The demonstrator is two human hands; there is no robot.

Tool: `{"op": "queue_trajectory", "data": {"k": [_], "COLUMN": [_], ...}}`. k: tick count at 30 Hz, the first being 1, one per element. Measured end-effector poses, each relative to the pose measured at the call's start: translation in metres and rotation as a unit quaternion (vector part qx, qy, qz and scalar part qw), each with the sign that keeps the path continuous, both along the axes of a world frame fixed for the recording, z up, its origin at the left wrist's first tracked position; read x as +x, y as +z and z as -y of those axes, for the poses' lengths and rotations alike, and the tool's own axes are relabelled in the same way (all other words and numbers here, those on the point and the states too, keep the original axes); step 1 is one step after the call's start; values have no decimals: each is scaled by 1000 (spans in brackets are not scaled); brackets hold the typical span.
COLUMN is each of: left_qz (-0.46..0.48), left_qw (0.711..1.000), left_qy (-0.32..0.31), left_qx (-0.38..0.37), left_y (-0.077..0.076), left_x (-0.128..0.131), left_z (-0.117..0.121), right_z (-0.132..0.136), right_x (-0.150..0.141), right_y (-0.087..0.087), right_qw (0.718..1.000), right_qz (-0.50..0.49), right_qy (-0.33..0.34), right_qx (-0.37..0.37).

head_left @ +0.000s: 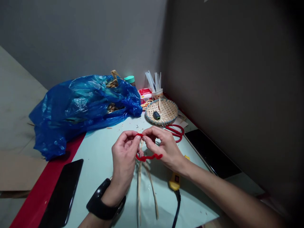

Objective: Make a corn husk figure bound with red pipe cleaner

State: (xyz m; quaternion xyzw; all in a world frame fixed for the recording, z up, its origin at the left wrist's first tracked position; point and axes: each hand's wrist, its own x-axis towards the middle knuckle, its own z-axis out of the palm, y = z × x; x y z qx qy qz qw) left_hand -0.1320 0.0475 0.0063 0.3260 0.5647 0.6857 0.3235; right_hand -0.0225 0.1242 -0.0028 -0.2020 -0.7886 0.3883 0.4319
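Note:
A fuzzy red pipe cleaner [149, 157] is pinched between the fingertips of both hands above the table. My left hand [125, 150], with a black band on its wrist, is closed on it. Close beside it, my right hand [163, 147] grips the same strand with thumb and forefinger. The strand's other part loops below the fingers, its end near my right palm. Pale dried straw strips [139, 190] hang down from between the hands. Where the strips meet the red strand is partly hidden by my fingers.
A blue plastic bag [80, 107] with dried husks lies at the back left. Behind my hands are a woven basket [169, 110] with a dark thread spool [156, 115], a cup of white sticks [157, 93] and red scissors [177, 129]. A yellow corded tool [175, 181] and phone [63, 193] flank them.

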Motion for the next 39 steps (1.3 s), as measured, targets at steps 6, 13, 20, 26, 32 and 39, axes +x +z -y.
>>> {"op": "queue_trajectory", "data": {"k": [6, 13, 20, 26, 32, 39], "left_qz": [-3, 28, 79, 116, 156, 168], "left_qw": [1000, 999, 994, 989, 978, 972], "left_qy": [0, -23, -65, -80, -133, -159], "left_qx": [-11, -14, -37, -48, -44, -32], "left_y": [-4, -11, -15, -19, -21, -20], "left_x": [0, -1, -3, -5, -11, -14], "left_z": [-2, -2, -3, -9, -13, -13], "right_z": [0, -7, -4, -7, -13, -18], "right_x": [-2, -5, -5, -7, -5, 2], "right_y": [-2, -9, -3, -10, -12, -2], "right_qw": [991, 980, 977, 972, 952, 950], "right_qz": [-23, -13, 48, 40, -4, -5], "right_qy": [44, 62, 25, 22, 93, 147], "right_qx": [-126, -187, -205, -232, -292, -275]}}
